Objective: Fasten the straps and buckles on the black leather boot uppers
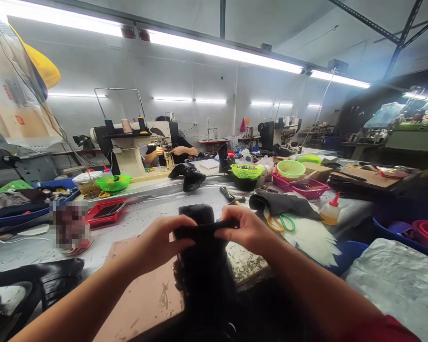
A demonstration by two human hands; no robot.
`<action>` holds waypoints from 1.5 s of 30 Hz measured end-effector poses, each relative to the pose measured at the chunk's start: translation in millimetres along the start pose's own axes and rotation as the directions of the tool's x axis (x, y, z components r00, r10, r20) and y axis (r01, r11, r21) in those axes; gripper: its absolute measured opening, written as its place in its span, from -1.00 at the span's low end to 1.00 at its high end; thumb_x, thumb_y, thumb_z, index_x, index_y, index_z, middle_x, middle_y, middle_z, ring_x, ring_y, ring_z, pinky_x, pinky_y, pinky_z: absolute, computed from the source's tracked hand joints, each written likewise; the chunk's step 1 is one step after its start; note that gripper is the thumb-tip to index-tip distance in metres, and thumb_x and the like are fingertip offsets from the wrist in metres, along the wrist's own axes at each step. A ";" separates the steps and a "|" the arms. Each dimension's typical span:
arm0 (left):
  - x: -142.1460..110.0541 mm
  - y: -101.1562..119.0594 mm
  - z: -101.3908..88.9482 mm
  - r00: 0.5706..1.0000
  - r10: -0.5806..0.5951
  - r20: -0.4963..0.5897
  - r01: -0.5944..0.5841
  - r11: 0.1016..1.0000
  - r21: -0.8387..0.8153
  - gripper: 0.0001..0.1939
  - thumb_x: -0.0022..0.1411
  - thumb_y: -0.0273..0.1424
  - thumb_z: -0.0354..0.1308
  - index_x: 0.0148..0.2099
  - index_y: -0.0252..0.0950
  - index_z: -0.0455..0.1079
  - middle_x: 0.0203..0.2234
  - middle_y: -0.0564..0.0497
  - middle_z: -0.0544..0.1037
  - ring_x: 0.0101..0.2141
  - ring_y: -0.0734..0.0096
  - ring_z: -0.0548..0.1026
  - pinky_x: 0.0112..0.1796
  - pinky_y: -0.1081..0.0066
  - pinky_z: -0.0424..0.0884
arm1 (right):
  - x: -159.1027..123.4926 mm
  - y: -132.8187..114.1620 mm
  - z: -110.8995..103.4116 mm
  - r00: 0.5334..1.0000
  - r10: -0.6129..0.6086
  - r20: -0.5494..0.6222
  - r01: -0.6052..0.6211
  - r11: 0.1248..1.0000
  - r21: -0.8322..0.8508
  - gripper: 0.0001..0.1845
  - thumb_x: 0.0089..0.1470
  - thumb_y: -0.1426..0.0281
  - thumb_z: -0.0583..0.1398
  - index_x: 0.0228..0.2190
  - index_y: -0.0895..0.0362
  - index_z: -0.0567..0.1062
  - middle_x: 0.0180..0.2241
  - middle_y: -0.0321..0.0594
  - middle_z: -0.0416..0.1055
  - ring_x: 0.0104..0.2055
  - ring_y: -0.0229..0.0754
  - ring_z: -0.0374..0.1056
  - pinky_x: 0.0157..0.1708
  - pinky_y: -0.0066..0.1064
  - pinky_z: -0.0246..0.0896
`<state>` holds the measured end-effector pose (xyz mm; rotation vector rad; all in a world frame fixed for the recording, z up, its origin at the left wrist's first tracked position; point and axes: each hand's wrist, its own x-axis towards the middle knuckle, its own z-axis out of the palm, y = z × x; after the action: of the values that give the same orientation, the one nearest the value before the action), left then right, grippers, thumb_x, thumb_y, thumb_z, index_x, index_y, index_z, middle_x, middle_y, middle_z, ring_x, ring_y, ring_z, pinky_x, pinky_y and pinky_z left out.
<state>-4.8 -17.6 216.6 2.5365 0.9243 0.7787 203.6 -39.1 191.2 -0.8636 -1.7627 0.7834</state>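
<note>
A black boot shaft [207, 266] stands in front of me at the table's near edge, with metal buckles or studs on its left side. My left hand [164, 240] is closed on the left end of its top edge, thumb below and fingers above. At the right end, my right hand [248, 228] pinches the same edge between thumb and fingers. A black flap [197, 213] rises behind that edge. The boot's lower part is too dark to make out. Just beyond my right hand lie a hammer [237, 200] and a rolled black sheet [285, 205].
Scissors [281, 223] and a glue bottle [331, 209] are on the right. A red tray [106, 213] is on the left; black pieces [43, 280] lie nearer. Green baskets [248, 171] and a sewing machine [131, 152] stand further back. Behind it works another person [183, 145].
</note>
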 end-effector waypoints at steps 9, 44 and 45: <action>26.8 12.6 25.2 0.987 0.146 0.074 -0.161 0.941 0.299 -0.79 -0.01 -0.43 0.18 -0.30 -0.28 0.23 -0.40 0.05 0.40 -0.39 0.39 0.39 -0.36 0.40 0.31 | 3.1 -29.2 -37.8 0.888 0.038 0.459 0.335 0.630 -0.700 -0.89 -0.07 0.42 0.24 -0.55 0.19 0.43 -0.58 -0.34 0.29 -0.45 -0.30 0.18 -0.37 -0.47 -0.01; 23.3 53.0 5.3 0.895 0.124 0.429 -0.278 0.907 0.318 -0.83 0.15 -0.37 0.05 -0.46 -0.28 0.36 -0.60 0.08 0.38 -0.54 0.47 0.33 -0.51 0.51 0.15 | 7.4 -48.8 -50.2 0.639 0.179 0.748 0.326 0.818 -0.474 -0.85 -0.12 0.50 0.22 -0.39 0.24 0.48 -0.55 -0.36 0.29 -0.49 -0.35 0.16 -0.50 -0.56 0.05; 23.1 55.5 6.9 0.902 0.119 0.414 -0.278 0.895 0.348 -0.84 0.15 -0.38 0.05 -0.45 -0.29 0.37 -0.57 0.07 0.40 -0.52 0.46 0.34 -0.50 0.51 0.16 | 7.3 -49.6 -47.0 0.662 0.206 0.721 0.295 0.813 -0.503 -0.86 -0.12 0.44 0.23 -0.41 0.24 0.48 -0.56 -0.37 0.29 -0.51 -0.35 0.16 -0.51 -0.56 0.05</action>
<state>41.1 -43.8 246.0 3.0264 0.7491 0.1192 236.1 -54.1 249.8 -0.9418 -2.8877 0.5851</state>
